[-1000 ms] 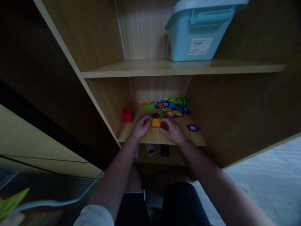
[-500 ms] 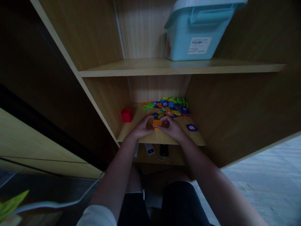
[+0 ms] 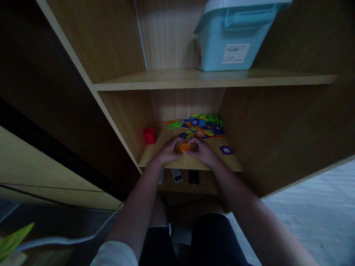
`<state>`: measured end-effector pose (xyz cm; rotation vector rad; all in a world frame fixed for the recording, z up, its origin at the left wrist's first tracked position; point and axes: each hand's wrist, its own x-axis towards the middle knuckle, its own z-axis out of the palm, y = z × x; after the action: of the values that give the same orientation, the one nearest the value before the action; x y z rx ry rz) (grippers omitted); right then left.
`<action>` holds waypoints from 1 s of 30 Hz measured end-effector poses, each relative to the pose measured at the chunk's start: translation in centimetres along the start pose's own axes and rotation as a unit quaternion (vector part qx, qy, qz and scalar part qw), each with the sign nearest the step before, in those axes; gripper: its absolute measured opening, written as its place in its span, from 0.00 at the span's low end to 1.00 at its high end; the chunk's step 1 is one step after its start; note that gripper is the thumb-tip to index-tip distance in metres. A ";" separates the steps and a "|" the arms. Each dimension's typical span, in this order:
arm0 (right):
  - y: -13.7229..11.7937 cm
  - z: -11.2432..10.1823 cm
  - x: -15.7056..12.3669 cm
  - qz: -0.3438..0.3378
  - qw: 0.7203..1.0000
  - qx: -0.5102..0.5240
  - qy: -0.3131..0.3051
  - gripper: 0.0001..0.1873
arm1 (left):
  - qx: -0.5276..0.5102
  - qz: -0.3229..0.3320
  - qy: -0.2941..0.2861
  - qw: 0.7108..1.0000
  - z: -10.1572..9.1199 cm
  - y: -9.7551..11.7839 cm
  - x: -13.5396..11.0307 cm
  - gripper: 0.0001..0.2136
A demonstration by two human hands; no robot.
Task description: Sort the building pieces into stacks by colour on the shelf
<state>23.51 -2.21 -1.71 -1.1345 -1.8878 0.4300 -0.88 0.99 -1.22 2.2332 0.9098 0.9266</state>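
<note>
Between my two hands, low over the wooden shelf (image 3: 166, 159), is an orange interlocking building piece (image 3: 184, 147) with notched edges. My left hand (image 3: 169, 150) curls round its left side, thumb and fingers closed at the edge. From the right, my right hand (image 3: 203, 150) grips it the same way. Just behind the hands lies a pile of flat notched pieces (image 3: 203, 125) in green, blue, yellow, orange and purple. A single purple piece (image 3: 226, 150) lies flat to the right. At the left stands a red block (image 3: 149, 136) that looks made of such pieces.
A light-blue lidded bin (image 3: 230, 40) stands on the upper shelf (image 3: 166, 79), whose front edge juts out above my hands. Side panels close the compartment left and right. Below, a white device (image 3: 176, 175) with a cable and a black device (image 3: 193, 177) lie on the lower board.
The orange piece has tilted between my fingers, so its broad face shows more and the bits seen below it earlier are no longer visible. Both hands have barely moved.
</note>
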 end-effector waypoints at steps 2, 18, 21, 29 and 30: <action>0.0 0.0 0.0 -0.004 1.000 -0.008 0.000 0.17 | 0.007 0.002 0.001 1.000 0.0 0.0 0.0 0.32; -0.2 0.0 0.0 -0.002 0.999 -0.042 -0.010 0.17 | -0.027 0.000 0.011 1.000 0.3 0.3 0.1 0.28; -0.1 0.0 0.0 -0.006 0.999 -0.041 -0.009 0.18 | -0.024 0.007 0.016 1.000 0.2 0.3 0.1 0.28; 0.0 0.1 0.0 -0.002 0.999 -0.037 -0.018 0.19 | -0.014 0.006 0.019 1.000 0.3 -0.1 0.0 0.29; 0.0 0.1 0.0 -0.003 0.999 -0.036 -0.019 0.18 | -0.015 0.008 0.020 1.000 0.4 -0.1 0.0 0.29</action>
<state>23.46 -2.24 -1.78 -1.1748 -1.9531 0.3850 -0.65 1.00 -1.52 2.2061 0.8921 0.9896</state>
